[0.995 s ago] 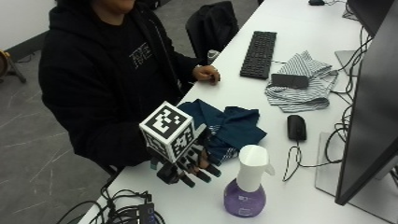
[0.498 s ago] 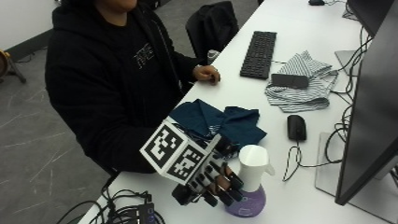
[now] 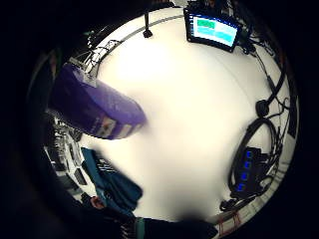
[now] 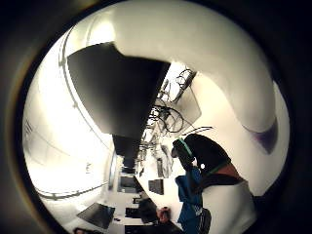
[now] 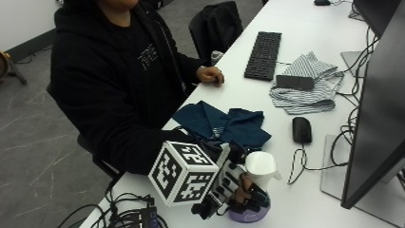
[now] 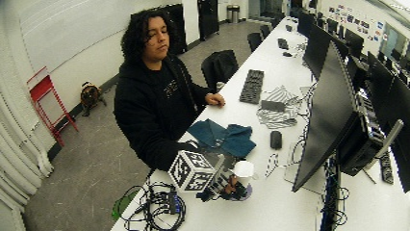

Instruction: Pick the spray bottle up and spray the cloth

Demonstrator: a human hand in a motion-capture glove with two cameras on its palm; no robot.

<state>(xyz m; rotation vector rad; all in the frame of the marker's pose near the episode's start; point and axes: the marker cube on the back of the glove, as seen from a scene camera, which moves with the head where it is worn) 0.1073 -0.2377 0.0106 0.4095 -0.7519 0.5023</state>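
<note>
Near the table's front edge, our black-gloved right hand (image 5: 237, 194) curls round the purple, white-capped plastic spray bottle (image 5: 259, 168), apparently gripping. Dark blue crumpled cloth (image 5: 221, 124) lies just beyond. We should settle a finger on the trigger, then lift and aim at it.

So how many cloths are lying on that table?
2. A dark blue cloth lies at the table's near edge, just beyond the spray bottle that the gloved right hand holds. A striped cloth lies farther along, beside the keyboard. Others may be hidden.

spray bottle (image 5: 259, 190) on table (image 5: 303, 142) near cloth (image 5: 221, 124), mouse (image 5: 302, 129) beside cloth
</note>
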